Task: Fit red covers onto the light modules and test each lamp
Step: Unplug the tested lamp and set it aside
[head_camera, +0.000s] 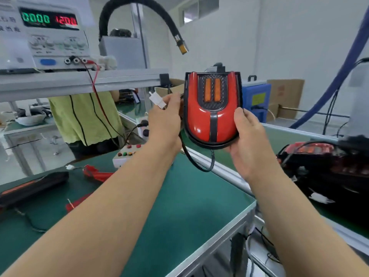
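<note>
A lamp (211, 114) with a red cover, black rim and two orange strips is held upright in the air above the green bench. My right hand (249, 144) grips its lower right edge, thumb on the red cover. My left hand (165, 124) holds the lamp's white connector (157, 99) at its left side. The lamp's black cable (196, 162) loops down below it. The lamp looks unlit.
A power supply (50, 35) on the shelf reads 0000 and 12.00, with red and black leads (95, 84) hanging down. A white button box (125, 155), red covers (95, 173) and a black module (34, 186) lie on the green mat (179, 206). More lamps (323, 156) are piled at right. A person in green stands behind.
</note>
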Demonstrator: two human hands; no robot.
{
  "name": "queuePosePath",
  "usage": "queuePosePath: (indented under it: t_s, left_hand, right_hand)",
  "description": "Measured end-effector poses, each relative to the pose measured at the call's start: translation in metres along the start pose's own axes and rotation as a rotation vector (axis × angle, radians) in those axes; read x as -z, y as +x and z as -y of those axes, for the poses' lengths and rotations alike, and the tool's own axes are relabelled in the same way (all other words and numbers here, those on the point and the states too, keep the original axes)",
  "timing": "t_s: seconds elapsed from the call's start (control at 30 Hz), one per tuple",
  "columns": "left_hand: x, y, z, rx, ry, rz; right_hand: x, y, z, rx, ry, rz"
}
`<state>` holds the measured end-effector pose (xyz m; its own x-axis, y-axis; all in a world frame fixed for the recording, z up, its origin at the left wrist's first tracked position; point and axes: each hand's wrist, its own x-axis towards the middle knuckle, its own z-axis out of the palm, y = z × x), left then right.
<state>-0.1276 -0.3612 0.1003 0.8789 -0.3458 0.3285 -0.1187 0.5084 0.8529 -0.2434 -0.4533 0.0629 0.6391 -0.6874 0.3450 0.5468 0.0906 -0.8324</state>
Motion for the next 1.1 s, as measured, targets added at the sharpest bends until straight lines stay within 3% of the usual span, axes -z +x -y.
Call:
queuePosePath:
  t_s: [0.27,0.5,0.8,0.97,1.1]
  left_hand:
    - [-0.071,0.012,0.042,0.110,-0.163,0.193]
    - [-0.111,0.046,0.088,0.328,-0.242,0.323]
    - [-0.117,0.067,0.166,0.496,-0.189,0.295]
    - [-0.103,0.066,0.207,0.553,-0.052,0.179]
    - [-0.098,0.063,0.228,0.563,0.115,0.210]
  right_hand:
    - [0.051,0.019,0.017,0.121,-0.096,-0.163]
    - [0.080,0.049,-0.004,0.183,-0.225,-0.247]
    - [0.109,0.073,-0.048,0.058,-0.327,-0.348]
    - [0.112,0.074,-0.064,-0.050,-0.591,-0.450]
    - [0.110,0.074,-0.072,-0.163,-0.772,-0.425]
